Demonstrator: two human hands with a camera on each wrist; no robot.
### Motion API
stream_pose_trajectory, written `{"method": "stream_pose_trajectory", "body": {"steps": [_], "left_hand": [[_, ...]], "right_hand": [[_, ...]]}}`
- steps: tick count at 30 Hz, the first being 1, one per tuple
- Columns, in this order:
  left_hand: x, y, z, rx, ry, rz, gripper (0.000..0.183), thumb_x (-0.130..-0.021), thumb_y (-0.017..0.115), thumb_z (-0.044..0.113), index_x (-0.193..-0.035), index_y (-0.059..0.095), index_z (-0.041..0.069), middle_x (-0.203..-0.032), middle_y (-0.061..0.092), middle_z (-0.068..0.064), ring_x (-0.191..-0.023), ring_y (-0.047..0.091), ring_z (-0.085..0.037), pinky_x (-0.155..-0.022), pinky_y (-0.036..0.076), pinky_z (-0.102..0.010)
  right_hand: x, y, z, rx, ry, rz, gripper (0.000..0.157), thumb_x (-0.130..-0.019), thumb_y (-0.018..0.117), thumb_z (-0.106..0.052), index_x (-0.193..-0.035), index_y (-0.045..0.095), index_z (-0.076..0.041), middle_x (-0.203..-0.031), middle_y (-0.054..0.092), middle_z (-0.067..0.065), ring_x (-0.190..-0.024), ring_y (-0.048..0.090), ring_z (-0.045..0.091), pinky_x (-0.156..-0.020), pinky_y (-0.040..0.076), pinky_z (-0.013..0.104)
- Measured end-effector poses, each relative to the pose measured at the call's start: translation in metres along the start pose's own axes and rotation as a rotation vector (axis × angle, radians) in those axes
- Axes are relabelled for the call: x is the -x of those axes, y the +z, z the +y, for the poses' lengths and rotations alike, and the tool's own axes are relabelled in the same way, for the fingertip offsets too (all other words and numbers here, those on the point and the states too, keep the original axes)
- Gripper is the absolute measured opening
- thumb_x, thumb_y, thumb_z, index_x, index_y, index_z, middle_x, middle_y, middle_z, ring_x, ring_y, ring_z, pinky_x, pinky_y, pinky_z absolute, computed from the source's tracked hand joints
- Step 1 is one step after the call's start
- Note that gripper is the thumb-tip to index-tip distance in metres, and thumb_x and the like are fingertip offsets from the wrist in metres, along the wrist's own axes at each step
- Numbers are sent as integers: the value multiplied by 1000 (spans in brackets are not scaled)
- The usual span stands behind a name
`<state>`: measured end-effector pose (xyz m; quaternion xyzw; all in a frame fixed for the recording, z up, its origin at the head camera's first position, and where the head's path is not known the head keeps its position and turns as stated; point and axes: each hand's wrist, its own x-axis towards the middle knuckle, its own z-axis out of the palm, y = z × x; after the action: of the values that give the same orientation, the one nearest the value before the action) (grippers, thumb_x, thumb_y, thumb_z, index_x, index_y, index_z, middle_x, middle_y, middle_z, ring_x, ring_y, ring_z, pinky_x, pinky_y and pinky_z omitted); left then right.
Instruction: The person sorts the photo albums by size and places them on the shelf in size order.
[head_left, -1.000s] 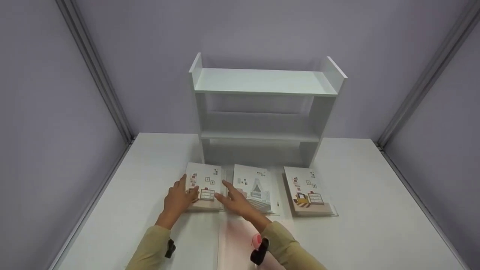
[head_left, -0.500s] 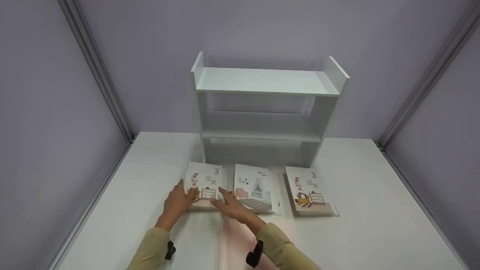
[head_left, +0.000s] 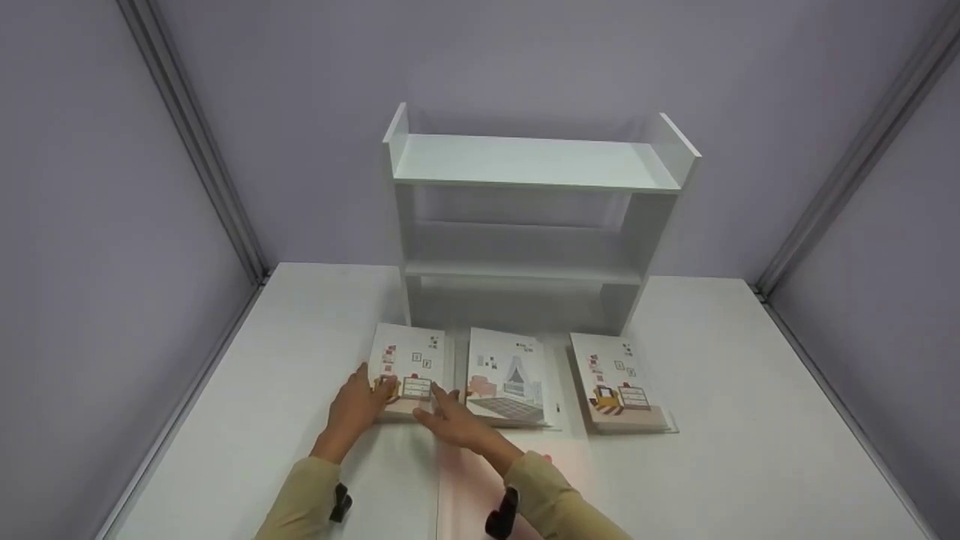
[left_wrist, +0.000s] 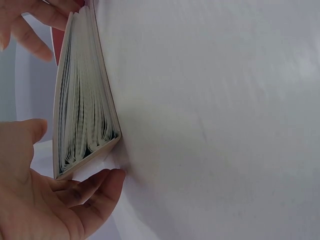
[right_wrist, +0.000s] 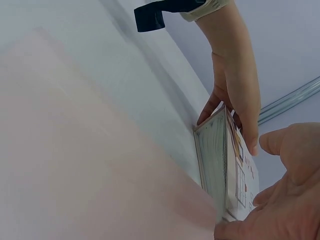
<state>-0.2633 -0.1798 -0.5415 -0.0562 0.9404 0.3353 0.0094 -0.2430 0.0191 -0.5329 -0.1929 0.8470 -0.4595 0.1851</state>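
On the left of the table lies a thick photo album (head_left: 409, 352), its white cover printed with furniture pictures. My left hand (head_left: 354, 405) holds its left edge, the fingers at the spine and the thumb over the cover. The right hand (head_left: 454, 424) is at the album's lower right, its fingers extended and touching that side. In the left wrist view, the album's pages (left_wrist: 82, 100) fan out from the spine between both hands. The right wrist view shows the album (right_wrist: 212, 155) from its lower edge, the left hand (right_wrist: 235, 75) beyond it.
Two similar albums lie alongside: one with a grey tent picture (head_left: 517, 375) in the middle, one with a yellow armchair picture (head_left: 615, 382) at the right. A white shelf unit (head_left: 525, 161) stands behind them. A pale pink sheet (head_left: 469, 499) lies in front.
My right hand has slid down and slightly left along the left album's right side. The left hand stays at the spine with little change.
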Motion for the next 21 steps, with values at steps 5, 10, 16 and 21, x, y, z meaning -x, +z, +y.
{"method": "stream_pose_trajectory", "body": {"steps": [5, 10, 16, 21], "left_hand": [[1, 0, -2, 18, 17, -6, 79, -96, 45, 45, -140, 20, -15, -138, 31, -37, -127, 34, -48, -103, 32, -55], [0, 1, -4, 75, 29, -2, 79, -95, 46, 44, -140, 18, -15, -137, 34, -36, -126, 37, -47, -101, 34, -55], [0, 3, 0, 154, 27, -30, 80, -95, 47, 43, -141, 15, -14, -139, 33, -35, -127, 35, -46, -102, 33, -55], [1, 4, 4, 160, 22, -30, 81, -95, 47, 44, -140, 15, -16, -136, 36, -37, -124, 39, -47, -97, 39, -55]], "right_hand": [[-2, 5, 0, -18, 0, 26, 73, -97, 45, -40, -146, 14, 5, -149, 20, 27, -137, 16, 44, -111, 19, 52], [-7, 13, -1, 3, -4, 68, 77, -97, 45, -39, -146, 9, 7, -145, 10, 38, -135, 2, 50, -110, 14, 57], [-7, 20, 0, 35, -15, 153, 76, -96, 48, -34, -145, 9, 9, -141, 10, 43, -133, 2, 54, -107, 15, 62], [-6, 24, 0, 47, -25, 187, 77, -94, 51, -30, -145, 9, 8, -141, 3, 45, -132, 4, 56, -107, 17, 60]]}}
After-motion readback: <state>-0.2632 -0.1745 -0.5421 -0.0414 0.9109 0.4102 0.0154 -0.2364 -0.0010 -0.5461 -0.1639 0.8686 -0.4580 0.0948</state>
